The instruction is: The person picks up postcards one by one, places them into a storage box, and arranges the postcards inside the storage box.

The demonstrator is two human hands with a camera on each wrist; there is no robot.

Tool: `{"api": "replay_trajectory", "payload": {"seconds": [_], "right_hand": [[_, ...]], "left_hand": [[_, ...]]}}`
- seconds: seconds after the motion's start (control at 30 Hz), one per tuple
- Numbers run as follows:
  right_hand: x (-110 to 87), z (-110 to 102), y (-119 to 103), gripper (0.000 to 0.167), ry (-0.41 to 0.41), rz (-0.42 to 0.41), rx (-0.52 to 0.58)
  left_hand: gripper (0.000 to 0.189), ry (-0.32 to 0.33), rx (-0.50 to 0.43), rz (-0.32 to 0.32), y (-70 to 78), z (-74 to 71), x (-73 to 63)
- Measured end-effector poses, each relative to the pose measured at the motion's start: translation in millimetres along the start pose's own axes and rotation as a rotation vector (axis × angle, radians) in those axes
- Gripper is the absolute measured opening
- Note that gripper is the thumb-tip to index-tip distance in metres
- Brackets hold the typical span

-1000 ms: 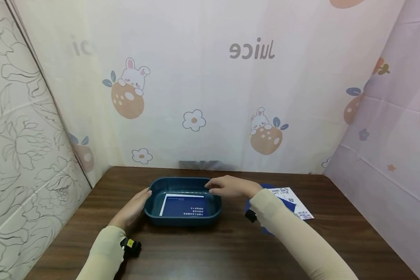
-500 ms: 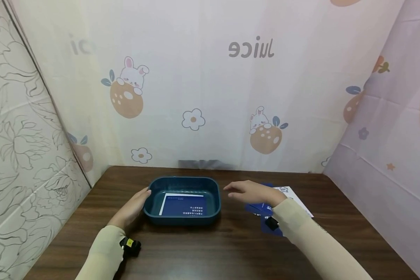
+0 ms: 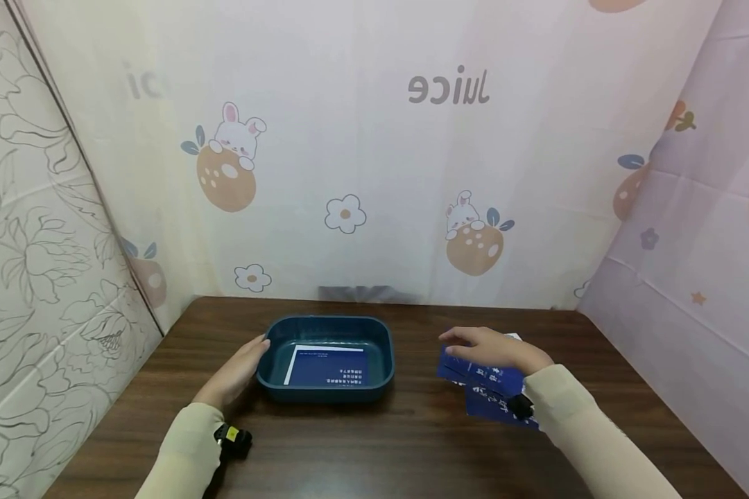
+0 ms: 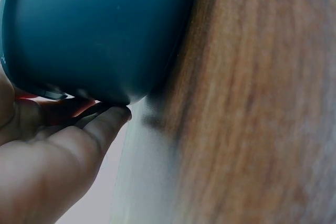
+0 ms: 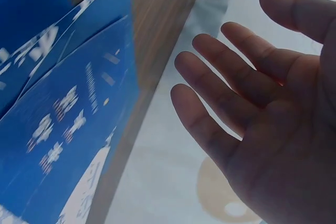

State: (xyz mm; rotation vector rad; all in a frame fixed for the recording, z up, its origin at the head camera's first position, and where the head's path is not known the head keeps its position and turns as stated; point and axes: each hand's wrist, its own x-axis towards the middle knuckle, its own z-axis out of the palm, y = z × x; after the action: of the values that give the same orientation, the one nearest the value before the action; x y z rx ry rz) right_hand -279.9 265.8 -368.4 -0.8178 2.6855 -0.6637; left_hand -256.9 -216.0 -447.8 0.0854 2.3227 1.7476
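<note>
My left hand (image 3: 234, 374) rests along the left end of a dark teal plastic basin (image 3: 324, 395), fingertips right at the rim. In the left wrist view, a fingertip (image 4: 118, 119) touches the basin's outer wall (image 4: 100, 35). Inside the basin lies a blue printed card (image 3: 327, 366) with a white border. My right hand (image 3: 493, 346) is over several overlapping blue printed cards (image 3: 493, 402) on the table, holding nothing. Seen from the right wrist, its fingers (image 5: 205, 95) are spread and slightly bent, apart from the blue cards (image 5: 63, 119). The hand hides part of the pile.
Both hands are over a brown wood-grain table (image 3: 374, 450). A patterned curtain (image 3: 374, 138) hangs behind its far edge, and more printed cloth (image 3: 686, 277) stands on the right side. A black wrist camera (image 3: 234, 441) sits on the left forearm.
From over the basin's right rim, my right hand has moved right to the pile of cards. My left hand, the basin and the card inside stay put.
</note>
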Motion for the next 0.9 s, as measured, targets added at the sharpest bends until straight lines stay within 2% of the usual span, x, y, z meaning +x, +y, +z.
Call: {"api": "replay_trajectory", "payload": {"seconds": [0.3, 0.53, 0.9], "right_hand": [[-15.0, -4.3, 22.1, 0.049, 0.042, 0.06, 0.03], [-21.7, -4.4, 39.3, 0.049, 0.048, 0.091, 0.075], [-24.7, -2.1, 64.8, 0.055, 0.081, 0.285, 0.022]], "left_hand": [[0.068, 0.008, 0.007, -0.019, 1.0, 1.3, -1.1], [0.067, 0.011, 0.003, -0.011, 0.6, 1.9, -0.5], [0.067, 0.005, 0.018, -0.011, 0.8, 0.0, -0.8]]}}
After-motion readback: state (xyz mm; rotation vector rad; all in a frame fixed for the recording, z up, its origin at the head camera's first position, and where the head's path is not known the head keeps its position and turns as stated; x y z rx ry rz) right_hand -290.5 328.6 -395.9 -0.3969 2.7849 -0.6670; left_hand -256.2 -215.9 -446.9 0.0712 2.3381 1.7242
